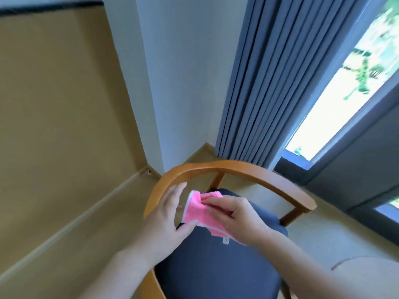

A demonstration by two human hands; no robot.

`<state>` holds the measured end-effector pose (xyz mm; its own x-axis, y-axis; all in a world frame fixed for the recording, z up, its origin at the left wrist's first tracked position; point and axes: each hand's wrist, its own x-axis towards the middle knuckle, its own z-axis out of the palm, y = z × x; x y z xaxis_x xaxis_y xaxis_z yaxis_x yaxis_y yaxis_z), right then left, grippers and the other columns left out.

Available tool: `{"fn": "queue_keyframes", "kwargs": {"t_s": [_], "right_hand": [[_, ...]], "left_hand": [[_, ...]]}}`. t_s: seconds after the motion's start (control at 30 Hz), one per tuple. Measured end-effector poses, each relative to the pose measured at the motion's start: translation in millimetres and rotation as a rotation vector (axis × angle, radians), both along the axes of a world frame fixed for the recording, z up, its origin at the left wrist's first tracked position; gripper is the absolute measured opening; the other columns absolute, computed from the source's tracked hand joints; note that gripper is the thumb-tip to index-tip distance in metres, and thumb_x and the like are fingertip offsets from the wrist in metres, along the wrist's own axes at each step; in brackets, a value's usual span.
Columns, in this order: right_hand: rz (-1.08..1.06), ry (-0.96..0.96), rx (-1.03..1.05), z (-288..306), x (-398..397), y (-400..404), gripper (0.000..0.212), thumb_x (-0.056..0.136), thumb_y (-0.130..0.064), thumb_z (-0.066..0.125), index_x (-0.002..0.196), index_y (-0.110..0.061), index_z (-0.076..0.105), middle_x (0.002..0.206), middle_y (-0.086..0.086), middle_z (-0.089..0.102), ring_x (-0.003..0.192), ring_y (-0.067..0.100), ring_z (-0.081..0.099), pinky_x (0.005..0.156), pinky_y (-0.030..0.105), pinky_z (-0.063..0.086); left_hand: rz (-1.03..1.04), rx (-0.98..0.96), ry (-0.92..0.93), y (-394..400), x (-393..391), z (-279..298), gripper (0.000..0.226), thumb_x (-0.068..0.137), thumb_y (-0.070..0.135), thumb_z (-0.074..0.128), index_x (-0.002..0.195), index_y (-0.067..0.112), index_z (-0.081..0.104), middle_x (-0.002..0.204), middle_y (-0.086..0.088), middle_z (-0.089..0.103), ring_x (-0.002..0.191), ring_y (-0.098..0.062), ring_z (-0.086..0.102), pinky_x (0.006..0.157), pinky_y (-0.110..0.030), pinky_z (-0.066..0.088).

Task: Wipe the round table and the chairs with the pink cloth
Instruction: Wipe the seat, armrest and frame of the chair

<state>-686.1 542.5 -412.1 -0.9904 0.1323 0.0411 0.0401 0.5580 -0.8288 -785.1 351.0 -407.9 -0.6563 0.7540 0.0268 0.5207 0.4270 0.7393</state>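
1. A chair point(218, 266) stands on the floor point(71, 251), seen from above.
2. Its seat is a dark blue pad; nothing can be seen lying on the part that shows, though two hands and a cloth above it hide the far end.
3. A curved wooden rail point(248, 171) runs round the back of the seat, carried on wooden posts.
4. The floor is pale and beige, with a skirting strip along the wall.
5. A grey curtain point(259, 87) hangs down to the floor behind the chair.
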Motion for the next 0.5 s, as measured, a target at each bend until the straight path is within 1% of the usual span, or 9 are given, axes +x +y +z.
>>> {"fn": "queue_keyframes", "kwargs": {"t_s": [0.07, 0.13, 0.2, 0.23, 0.27, 0.3, 0.4, 0.43, 0.5], "right_hand": [[0.0, 0.073, 0.077, 55.8, 12.3, -1.9, 0.027, 0.096, -0.033, 0.057, 0.121, -0.04, 0.063, 0.103, -0.007, 0.071, 0.087, 0.01, 0.068, 0.073, 0.032, 0.056], [-0.004, 0.149, 0.138, 102.6, 26.0, -2.5, 0.027, 0.096, -0.03, 0.058, 0.122, -0.029, 0.065, 0.108, -0.015, 0.068, 0.092, 0.005, 0.066, 0.078, 0.026, 0.055], [-0.013, 0.219, 0.194, 141.0, 40.7, -3.7, 0.028, 0.096, -0.028, 0.059, 0.123, -0.027, 0.064, 0.106, -0.016, 0.067, 0.091, 0.002, 0.065, 0.078, 0.024, 0.054], [-0.007, 0.258, 0.227, 157.3, 48.1, -4.8, 0.029, 0.096, -0.026, 0.059, 0.124, -0.028, 0.063, 0.106, -0.016, 0.067, 0.092, 0.002, 0.064, 0.078, 0.023, 0.054], [0.009, 0.283, 0.252, 170.9, 55.3, -5.9, 0.031, 0.095, -0.027, 0.059, 0.126, -0.031, 0.06, 0.106, -0.017, 0.066, 0.094, 0.001, 0.063, 0.08, 0.021, 0.053], [0.019, 0.27, 0.277, 181.9, 62.8, -6.0, 0.037, 0.094, -0.033, 0.058, 0.13, -0.036, 0.054, 0.108, -0.018, 0.065, 0.096, 0.0, 0.062, 0.082, 0.02, 0.052], [-0.038, 0.021, 0.38, 198.9, 86.3, 1.2, 0.076, 0.079, -0.072, 0.051, 0.144, -0.049, 0.02, 0.12, -0.019, 0.058, 0.1, -0.001, 0.06, 0.088, 0.024, 0.052], [-0.04, -0.026, 0.418, 199.3, 94.4, 3.7, 0.081, 0.075, -0.077, 0.048, 0.145, -0.05, 0.015, 0.121, -0.018, 0.057, 0.1, 0.0, 0.06, 0.087, 0.023, 0.052], [-0.027, -0.027, 0.432, 198.8, 115.3, 6.2, 0.072, 0.081, -0.073, 0.044, 0.144, -0.046, 0.021, 0.118, -0.016, 0.061, 0.099, 0.002, 0.06, 0.087, 0.024, 0.052]], "left_hand": [[-0.054, 0.104, 0.05, 5.2, 1.4, 46.4, 0.082, 0.083, 0.041, 0.068, 0.137, 0.064, 0.012, 0.143, 0.038, 0.015, 0.115, 0.006, 0.047, 0.092, -0.007, 0.04], [-0.134, 0.158, 0.157, 9.1, 5.7, 93.2, 0.066, 0.086, 0.027, 0.069, 0.133, 0.057, 0.034, 0.141, 0.037, 0.022, 0.119, 0.004, 0.046, 0.099, -0.01, 0.036], [-0.207, 0.169, 0.252, 10.1, 12.9, 136.8, 0.037, 0.087, 0.019, 0.067, 0.109, 0.047, 0.055, 0.134, 0.036, 0.034, 0.117, 0.007, 0.047, 0.095, -0.006, 0.036], [-0.244, 0.177, 0.29, 9.3, 18.2, 155.6, 0.03, 0.086, 0.015, 0.067, 0.094, 0.043, 0.059, 0.127, 0.034, 0.043, 0.112, 0.006, 0.05, 0.091, -0.006, 0.039], [-0.268, 0.186, 0.315, 7.5, 24.3, 171.0, 0.032, 0.085, 0.012, 0.066, 0.084, 0.043, 0.057, 0.119, 0.032, 0.05, 0.108, 0.004, 0.054, 0.087, -0.006, 0.04], [-0.279, 0.196, 0.329, 4.7, 31.3, 183.0, 0.037, 0.085, 0.011, 0.067, 0.08, 0.046, 0.055, 0.113, 0.031, 0.055, 0.105, 0.004, 0.055, 0.085, -0.005, 0.04], [-0.249, 0.21, 0.315, -8.3, 57.4, 203.3, 0.036, 0.086, 0.013, 0.066, 0.077, 0.045, 0.052, 0.107, 0.029, 0.06, 0.099, 0.007, 0.057, 0.08, -0.004, 0.041], [-0.222, 0.217, 0.29, -13.2, 67.6, 205.7, 0.035, 0.086, 0.013, 0.065, 0.077, 0.044, 0.052, 0.104, 0.026, 0.063, 0.096, 0.004, 0.059, 0.078, -0.007, 0.043], [-0.163, 0.224, 0.246, -23.3, 92.3, 207.2, 0.033, 0.085, 0.013, 0.065, 0.076, 0.043, 0.053, 0.099, 0.022, 0.066, 0.089, -0.001, 0.062, 0.072, -0.01, 0.045]]}}
